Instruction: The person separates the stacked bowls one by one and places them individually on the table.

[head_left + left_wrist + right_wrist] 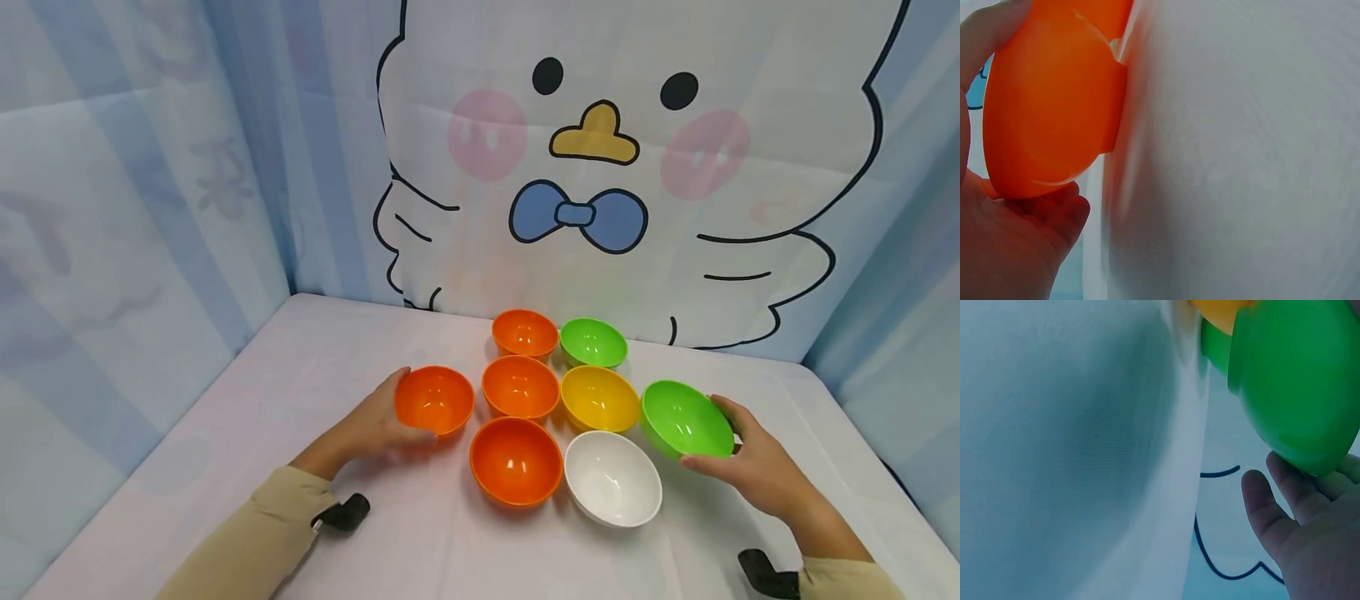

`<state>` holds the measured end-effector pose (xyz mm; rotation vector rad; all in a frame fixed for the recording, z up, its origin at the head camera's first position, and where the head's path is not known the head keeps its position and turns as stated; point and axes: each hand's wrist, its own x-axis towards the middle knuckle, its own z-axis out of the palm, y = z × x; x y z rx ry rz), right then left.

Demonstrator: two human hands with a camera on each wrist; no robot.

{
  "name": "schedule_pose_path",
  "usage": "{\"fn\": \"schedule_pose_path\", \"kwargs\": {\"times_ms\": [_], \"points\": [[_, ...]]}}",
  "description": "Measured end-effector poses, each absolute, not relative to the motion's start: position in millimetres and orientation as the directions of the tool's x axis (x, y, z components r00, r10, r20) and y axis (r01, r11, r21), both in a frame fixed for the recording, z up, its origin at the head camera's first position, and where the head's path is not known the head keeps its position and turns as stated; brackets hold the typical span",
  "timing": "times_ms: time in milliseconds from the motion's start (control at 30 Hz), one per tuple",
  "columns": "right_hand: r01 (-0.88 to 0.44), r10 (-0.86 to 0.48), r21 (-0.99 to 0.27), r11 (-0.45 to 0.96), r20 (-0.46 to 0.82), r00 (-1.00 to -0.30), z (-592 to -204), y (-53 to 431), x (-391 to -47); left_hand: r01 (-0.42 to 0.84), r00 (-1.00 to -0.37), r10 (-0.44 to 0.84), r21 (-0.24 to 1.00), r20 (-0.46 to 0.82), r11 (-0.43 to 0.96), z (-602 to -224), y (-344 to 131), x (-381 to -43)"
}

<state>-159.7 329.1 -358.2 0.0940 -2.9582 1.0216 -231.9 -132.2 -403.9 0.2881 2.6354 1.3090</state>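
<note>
My left hand [378, 421] grips an orange bowl [435, 402] by its left side, the thumb at the near edge and the fingers round the far side. In the left wrist view this orange bowl [1054, 106] has its foot close to the cloth; whether it touches I cannot tell. On the right, my right hand [765, 462] holds a green bowl [686, 419] between thumb and fingers. That green bowl [1304, 387] hangs tilted above the cloth in the right wrist view. Between the hands stand a yellow bowl [600, 399] and a white bowl [613, 479].
Left of the yellow and white bowls, three orange bowls stand in a column: back [525, 333], middle [521, 387] and front [516, 462]. Another green bowl [593, 342] is at the back. A cartoon-printed curtain [337, 167] rises behind the cloth-covered table [420, 533].
</note>
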Motion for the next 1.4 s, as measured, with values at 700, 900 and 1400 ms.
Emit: {"fn": "schedule_pose_path", "kwargs": {"times_ms": [700, 900, 1400], "points": [[0.03, -0.009, -0.563, 0.826, -0.066, -0.998, -378.7, 333.0, -148.6, 0.072, -0.967, 0.233, 0.768, -0.103, 0.636, -400.1, -160.3, -213.1], [0.033, -0.008, -0.548, 0.836, -0.072, -0.997, -381.4, 331.5, -146.3, 0.067, -0.964, 0.241, 0.777, -0.111, 0.626, -398.1, -166.0, -209.3], [0.036, -0.017, -0.554, 0.832, -0.09, -0.996, -386.7, 330.4, -148.4, 0.05, -0.96, 0.246, 0.782, -0.134, 0.622, -398.3, -171.2, -206.9]]}}
